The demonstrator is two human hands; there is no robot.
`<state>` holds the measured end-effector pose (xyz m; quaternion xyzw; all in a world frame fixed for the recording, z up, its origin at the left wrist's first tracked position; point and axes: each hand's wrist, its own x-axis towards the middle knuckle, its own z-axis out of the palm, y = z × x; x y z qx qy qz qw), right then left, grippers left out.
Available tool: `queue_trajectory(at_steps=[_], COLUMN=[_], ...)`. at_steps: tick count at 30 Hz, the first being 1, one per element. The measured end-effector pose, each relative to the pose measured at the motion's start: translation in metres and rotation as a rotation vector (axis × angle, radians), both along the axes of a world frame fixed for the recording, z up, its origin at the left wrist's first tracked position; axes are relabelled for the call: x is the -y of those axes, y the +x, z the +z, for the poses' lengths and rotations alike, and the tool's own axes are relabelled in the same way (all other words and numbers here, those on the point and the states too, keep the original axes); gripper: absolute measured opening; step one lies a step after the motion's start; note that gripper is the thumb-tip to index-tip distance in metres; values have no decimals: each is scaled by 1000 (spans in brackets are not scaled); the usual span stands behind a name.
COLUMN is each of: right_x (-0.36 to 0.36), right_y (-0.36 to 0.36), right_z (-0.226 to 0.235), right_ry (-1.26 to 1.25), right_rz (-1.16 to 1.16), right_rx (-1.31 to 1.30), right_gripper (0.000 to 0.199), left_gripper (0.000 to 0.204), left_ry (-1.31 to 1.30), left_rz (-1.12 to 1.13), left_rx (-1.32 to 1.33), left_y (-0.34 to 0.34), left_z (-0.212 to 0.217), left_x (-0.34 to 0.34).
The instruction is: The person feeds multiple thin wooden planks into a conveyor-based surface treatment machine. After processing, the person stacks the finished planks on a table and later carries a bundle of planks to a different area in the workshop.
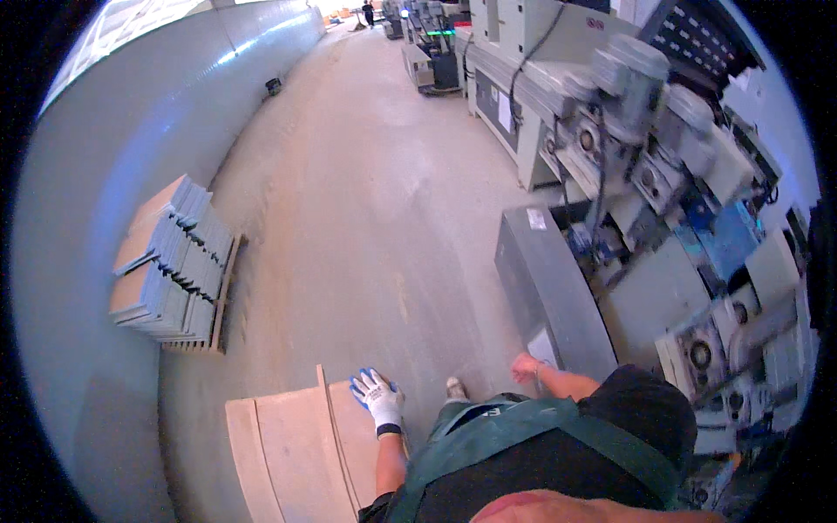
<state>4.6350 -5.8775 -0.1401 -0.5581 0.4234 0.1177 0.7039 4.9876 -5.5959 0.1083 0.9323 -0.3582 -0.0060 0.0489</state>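
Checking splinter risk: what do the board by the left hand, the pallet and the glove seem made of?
Board: likely wood or fibreboard, matte, from its even tan face.
Pallet: probably unfinished wood, judging by its brown colour.
Glove: seemingly matte white knit, from its soft, fitted look; its blue areas suggest a rubbery coating.

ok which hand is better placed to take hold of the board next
Probably the left hand: gloved and spread, it is right at the edge of the board, while the right hand is farther off, near the grey cabinet.
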Motion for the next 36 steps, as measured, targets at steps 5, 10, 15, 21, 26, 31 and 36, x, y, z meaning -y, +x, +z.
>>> queue_trajectory(at_steps=[5,10,15,21,26,31,36], right_x=[79,203,299,474,614,731,833], right_y=[98,74,175,321,472,637,737], right_z=[76,21,19,20,50,100,113], right_ry=[-73,-733,-853,-998,-456,-238,-203], right_rz=[-148,537,1019,955,324,33,17], right_rx=[-75,66,-175,-199,-191,12,-58], right_gripper=[17,17,25,28,20,19,18], left_gripper=[75,73,71,73,72,70,71], left_ry=[60,-21,-16,79,56,82,58], left_rz=[70,-10,33,65,44,56,68], left_rx=[13,-26,44,10,12,-11,-1], left_y=[108,193,298,419,512,609,718], left_z=[-3,2,-7,8,3,5,5], left_x=[101,251,343,485,615,732,843])
